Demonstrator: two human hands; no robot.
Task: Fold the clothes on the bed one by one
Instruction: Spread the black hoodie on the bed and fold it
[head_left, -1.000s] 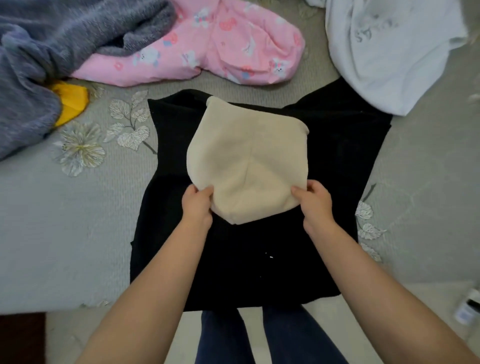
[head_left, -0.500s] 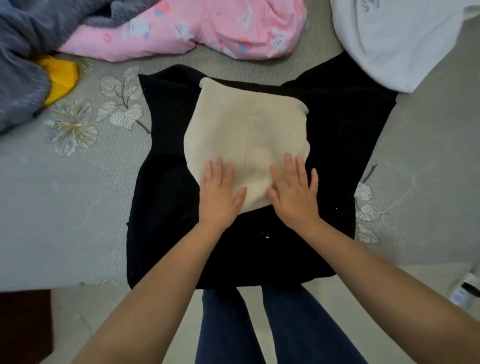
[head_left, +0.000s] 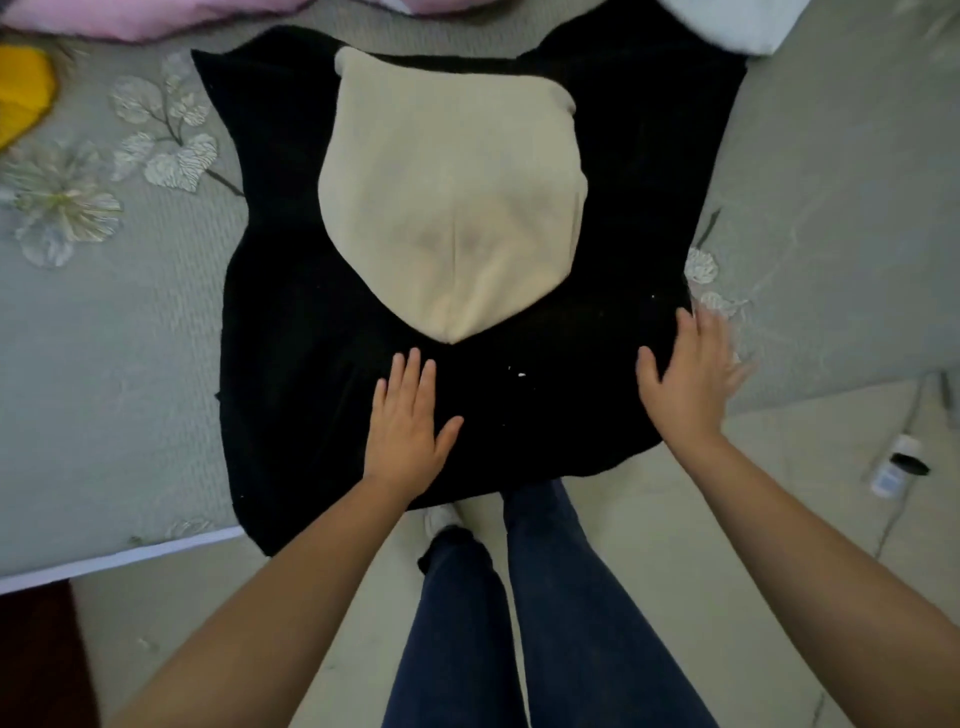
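Both arms reach forward and down over the bed. The left hand lies flat, palm down, fingers straight and together, resting on the black garment just below the pointed end of its cream hood; its grip is loose and holds nothing. The right hand is spread wide at the garment's right edge, blurred, fingers straight, gripping nothing. The garment lies spread flat, its lower hem hanging over the bed's edge.
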